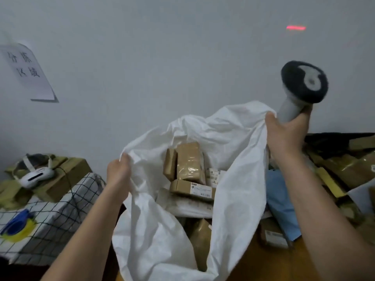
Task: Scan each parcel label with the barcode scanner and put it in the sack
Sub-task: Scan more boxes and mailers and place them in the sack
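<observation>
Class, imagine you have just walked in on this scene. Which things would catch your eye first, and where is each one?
First the big white sack in the middle, held open by the left hand and the right hand, with brown parcels inside. Next the barcode scanner that the right hand also grips, raised at upper right. Last, its red scan line glowing on the wall above.

White paper sheet (30, 72) taped to the grey wall (162, 57): 4 handwritten Chinese characters in 2 rows, apparently 分拣 over 区域. Printed labels on the brown cardboard parcels (192, 188) are too blurred to read.
</observation>
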A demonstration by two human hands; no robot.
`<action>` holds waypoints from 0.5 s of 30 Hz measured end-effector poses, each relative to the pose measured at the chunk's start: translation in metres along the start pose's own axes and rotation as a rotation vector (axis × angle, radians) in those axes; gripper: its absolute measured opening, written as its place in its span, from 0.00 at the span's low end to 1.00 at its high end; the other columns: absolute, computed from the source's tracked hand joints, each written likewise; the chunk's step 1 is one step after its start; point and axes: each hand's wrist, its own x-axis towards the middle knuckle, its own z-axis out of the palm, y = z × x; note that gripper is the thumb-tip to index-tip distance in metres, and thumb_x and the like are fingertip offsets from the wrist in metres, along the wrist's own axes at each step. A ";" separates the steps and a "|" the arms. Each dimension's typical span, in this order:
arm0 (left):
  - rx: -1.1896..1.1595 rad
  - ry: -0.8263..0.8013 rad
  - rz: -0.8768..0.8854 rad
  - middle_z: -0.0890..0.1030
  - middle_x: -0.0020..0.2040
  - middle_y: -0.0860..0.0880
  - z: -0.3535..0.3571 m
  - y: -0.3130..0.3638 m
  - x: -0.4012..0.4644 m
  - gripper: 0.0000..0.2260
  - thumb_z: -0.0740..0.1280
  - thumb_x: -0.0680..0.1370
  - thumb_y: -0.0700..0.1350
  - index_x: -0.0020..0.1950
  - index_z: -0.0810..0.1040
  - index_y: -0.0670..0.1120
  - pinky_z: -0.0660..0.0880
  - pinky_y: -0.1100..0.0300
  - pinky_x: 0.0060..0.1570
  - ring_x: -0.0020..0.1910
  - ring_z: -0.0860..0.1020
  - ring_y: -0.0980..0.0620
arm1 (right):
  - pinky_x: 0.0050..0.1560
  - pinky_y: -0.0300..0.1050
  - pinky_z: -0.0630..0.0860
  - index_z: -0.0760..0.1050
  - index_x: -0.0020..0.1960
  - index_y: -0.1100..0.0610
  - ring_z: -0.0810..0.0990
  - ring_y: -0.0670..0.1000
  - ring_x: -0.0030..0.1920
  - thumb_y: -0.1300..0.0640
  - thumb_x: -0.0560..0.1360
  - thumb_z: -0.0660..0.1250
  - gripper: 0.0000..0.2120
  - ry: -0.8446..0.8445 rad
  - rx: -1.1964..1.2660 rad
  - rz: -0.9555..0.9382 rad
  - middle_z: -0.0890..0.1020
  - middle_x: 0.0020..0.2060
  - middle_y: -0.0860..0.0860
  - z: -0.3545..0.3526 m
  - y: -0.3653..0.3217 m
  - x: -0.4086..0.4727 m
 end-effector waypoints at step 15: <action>0.186 -0.130 -0.068 0.75 0.40 0.41 -0.002 -0.047 -0.012 0.13 0.57 0.81 0.45 0.47 0.74 0.36 0.68 0.55 0.36 0.39 0.74 0.43 | 0.70 0.51 0.68 0.57 0.77 0.55 0.70 0.54 0.69 0.57 0.75 0.71 0.35 0.014 -0.135 0.287 0.70 0.71 0.53 -0.038 0.070 -0.028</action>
